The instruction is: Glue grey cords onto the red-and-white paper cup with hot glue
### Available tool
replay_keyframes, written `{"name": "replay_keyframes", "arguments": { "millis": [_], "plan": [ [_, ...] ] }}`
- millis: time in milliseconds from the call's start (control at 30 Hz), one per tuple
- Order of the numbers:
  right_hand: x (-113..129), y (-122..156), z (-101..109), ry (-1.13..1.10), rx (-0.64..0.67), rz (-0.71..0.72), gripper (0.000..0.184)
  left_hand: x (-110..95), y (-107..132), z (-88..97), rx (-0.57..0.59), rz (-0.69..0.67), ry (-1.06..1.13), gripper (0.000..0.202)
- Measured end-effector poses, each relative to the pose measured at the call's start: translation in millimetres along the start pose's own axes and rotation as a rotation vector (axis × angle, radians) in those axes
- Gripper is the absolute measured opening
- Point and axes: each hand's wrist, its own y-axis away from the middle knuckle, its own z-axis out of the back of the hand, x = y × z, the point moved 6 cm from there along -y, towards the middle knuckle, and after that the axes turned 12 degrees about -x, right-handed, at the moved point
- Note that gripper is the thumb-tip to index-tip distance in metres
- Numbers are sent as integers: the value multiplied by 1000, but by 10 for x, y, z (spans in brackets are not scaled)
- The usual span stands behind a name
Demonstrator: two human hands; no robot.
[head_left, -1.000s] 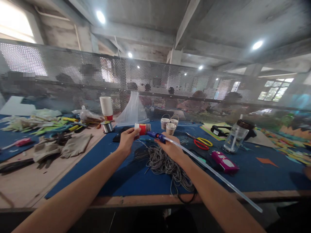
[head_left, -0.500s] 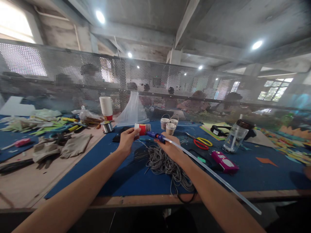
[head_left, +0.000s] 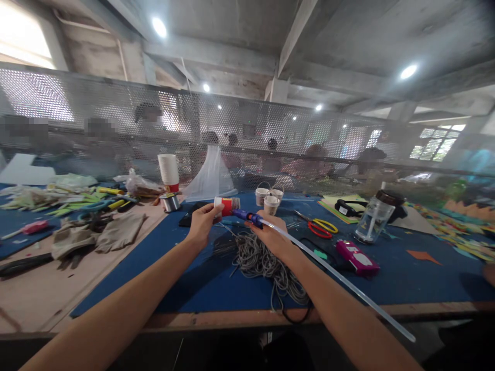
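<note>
Two bare forearms (head_left: 127, 296) come in from the near corners, slant inward and reach forward over the table (head_left: 34, 299), with the wrists near each other. One long translucent glue stick (head_left: 348, 281) runs above the right forearm, from the right hand (head_left: 273, 229) back toward the near edge. Between the forearms, below and partly behind the right hand, lies one tangled heap of grey cord (head_left: 263, 260). To the right of this hand is one magenta box (head_left: 358, 257).

The left hand (head_left: 201, 224) is raised, with its fingers pointing inward, and it pinches one red-and-white paper cup (head_left: 225, 206) between thumb and fingers. The cup is held on its side, between the two hands. The right hand is closed around one blue glue gun (head_left: 247, 215), whose nozzle points left at the cup; I cannot tell whether they touch. Two pale gloves (head_left: 119, 234) lie left of the left hand.

To the right of the right hand is one pair of scissors (head_left: 310, 221) with red and yellow handles. Beyond this hand stand three small buckets (head_left: 271, 205). Beyond the left hand, on its left side, are one metallic spool (head_left: 170, 202) and, farther, one stack of white cups (head_left: 168, 169).
</note>
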Motion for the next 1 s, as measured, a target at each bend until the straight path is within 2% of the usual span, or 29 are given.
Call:
{"name": "replay_keyframes", "arguments": {
  "millis": [567, 1000],
  "plan": [
    [-18, -4, -12, 5, 0, -9, 36, -33, 30, -12, 9, -13, -23, 38],
    [12, -26, 53, 20, 15, -40, 35, -7, 23, -18, 33, -20, -21, 37]
  ]
}}
